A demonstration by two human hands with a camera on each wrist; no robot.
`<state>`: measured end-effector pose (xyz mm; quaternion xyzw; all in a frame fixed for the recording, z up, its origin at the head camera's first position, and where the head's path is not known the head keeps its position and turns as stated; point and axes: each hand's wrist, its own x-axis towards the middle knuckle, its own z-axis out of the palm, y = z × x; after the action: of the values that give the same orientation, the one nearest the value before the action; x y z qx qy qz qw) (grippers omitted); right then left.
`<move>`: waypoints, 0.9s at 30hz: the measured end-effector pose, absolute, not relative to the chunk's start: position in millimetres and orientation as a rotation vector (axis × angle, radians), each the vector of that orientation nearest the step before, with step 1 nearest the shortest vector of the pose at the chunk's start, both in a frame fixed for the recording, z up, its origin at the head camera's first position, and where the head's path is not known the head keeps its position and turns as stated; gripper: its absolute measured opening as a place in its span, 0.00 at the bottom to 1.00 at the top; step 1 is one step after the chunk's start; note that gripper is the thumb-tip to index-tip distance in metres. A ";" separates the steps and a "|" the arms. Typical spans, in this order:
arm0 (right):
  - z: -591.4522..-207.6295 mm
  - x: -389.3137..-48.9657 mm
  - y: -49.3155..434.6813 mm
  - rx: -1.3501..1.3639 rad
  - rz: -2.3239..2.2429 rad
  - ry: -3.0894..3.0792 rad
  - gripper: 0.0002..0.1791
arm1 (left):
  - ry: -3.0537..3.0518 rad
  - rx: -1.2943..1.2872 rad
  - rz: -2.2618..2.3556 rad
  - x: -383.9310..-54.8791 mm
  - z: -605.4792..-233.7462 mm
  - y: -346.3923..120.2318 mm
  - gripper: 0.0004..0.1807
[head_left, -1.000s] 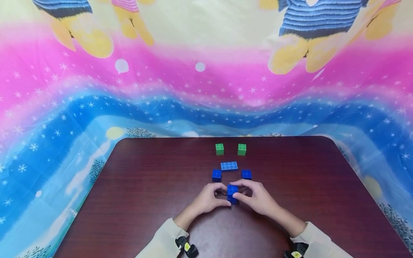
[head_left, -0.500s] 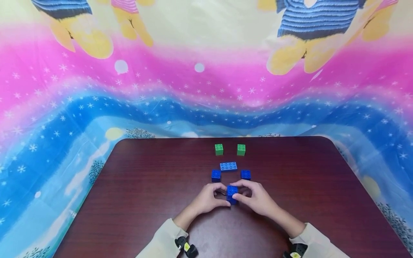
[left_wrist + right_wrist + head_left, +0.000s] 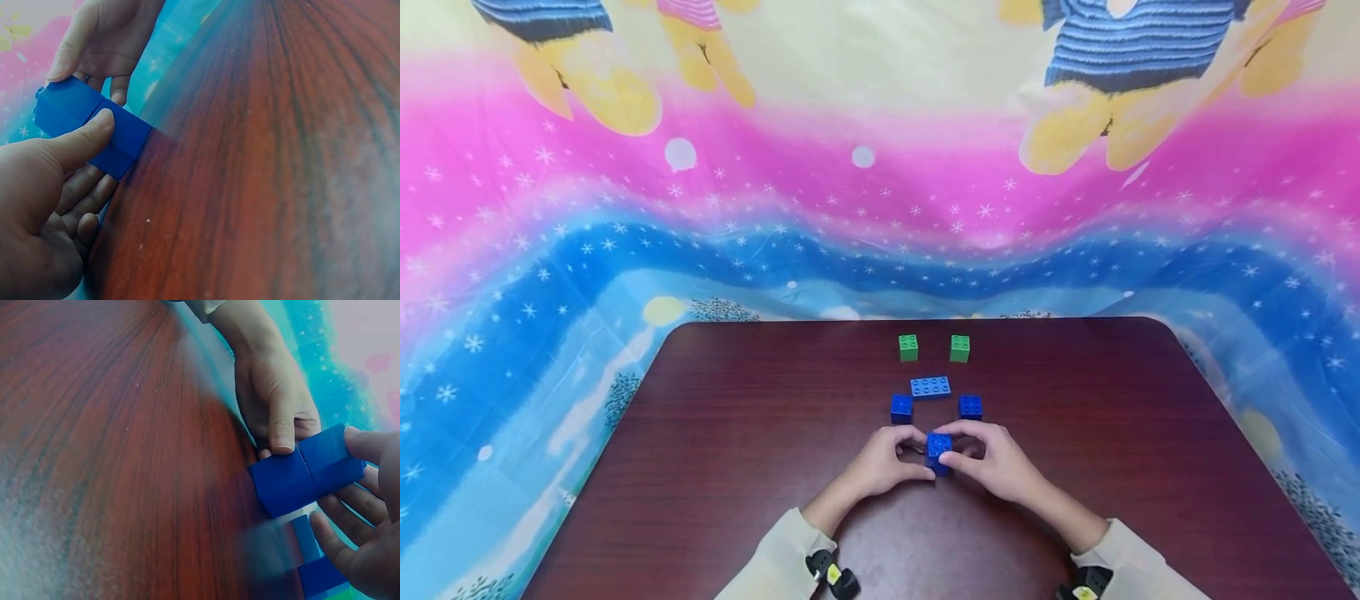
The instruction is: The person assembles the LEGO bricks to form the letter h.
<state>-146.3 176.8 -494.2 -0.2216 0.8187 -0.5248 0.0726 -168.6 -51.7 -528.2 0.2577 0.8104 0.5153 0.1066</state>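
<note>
Two dark blue building bricks are joined one on top of the other near the middle of the table. My left hand (image 3: 880, 462) pinches the lower brick (image 3: 129, 134), its thumb flat against the near face. From the other side, my right hand (image 3: 1000, 462) holds the upper brick (image 3: 328, 456) between thumb and fingers. The studs on top show in the head view. In both wrist views a thin, straight seam runs between the two bricks, and the lower one is right at the tabletop.
Beyond the hands lie two dark blue bricks, a left one (image 3: 902, 408) and a right one (image 3: 970, 407). Behind them is a longer light blue brick (image 3: 930, 387). Farther back stand two green bricks (image 3: 908, 347) on the brown table (image 3: 737, 433). A patterned cloth (image 3: 865, 217) hangs behind.
</note>
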 end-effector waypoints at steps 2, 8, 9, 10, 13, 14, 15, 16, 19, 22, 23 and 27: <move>-494.4 -146.5 177.0 -0.668 -1.573 2.463 0.17 | 2.386 0.751 1.517 -168.7 -528.1 -51.5 0.19; -493.8 -147.2 177.0 -0.666 -1.554 2.477 0.17 | 2.372 0.751 1.531 -169.1 -528.4 -51.5 0.19; -493.2 -146.9 176.9 -0.669 -1.550 2.481 0.17 | 2.371 0.752 1.531 -169.3 -528.3 -51.5 0.19; -492.5 -146.8 176.6 -0.671 -1.546 2.486 0.16 | 2.372 0.753 1.530 -169.5 -528.3 -51.5 0.18; -490.9 -145.9 175.6 -0.679 -1.533 2.508 0.16 | 2.374 0.757 1.529 -169.7 -528.8 -51.4 0.18; -490.2 -145.3 175.2 -0.685 -1.533 2.512 0.16 | 2.377 0.758 1.526 -169.6 -529.0 -51.3 0.18; -489.9 -144.7 174.9 -0.691 -1.534 2.515 0.16 | 2.377 0.762 1.528 -169.5 -529.1 -51.3 0.18; -489.7 -144.3 174.6 -0.693 -1.534 2.518 0.16 | 2.378 0.763 1.528 -169.2 -529.5 -51.3 0.18; -490.1 -143.1 173.8 -0.685 -1.531 2.522 0.15 | 2.374 0.775 1.531 -168.7 -530.2 -51.2 0.18; -489.6 -143.0 172.7 -0.676 -1.518 2.537 0.15 | 2.376 0.784 1.531 -169.1 -530.0 -51.0 0.18; -489.3 -143.1 172.3 -0.673 -1.511 2.544 0.15 | 2.376 0.787 1.533 -169.3 -529.7 -51.0 0.18; -486.9 -143.3 171.0 -0.679 -1.486 2.568 0.15 | 2.385 0.791 1.529 -170.3 -528.5 -51.5 0.18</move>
<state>-143.3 171.0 -486.9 -0.2228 0.8427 -0.4877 0.0491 -170.3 -51.5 -528.5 0.2676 0.8068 0.5173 0.0997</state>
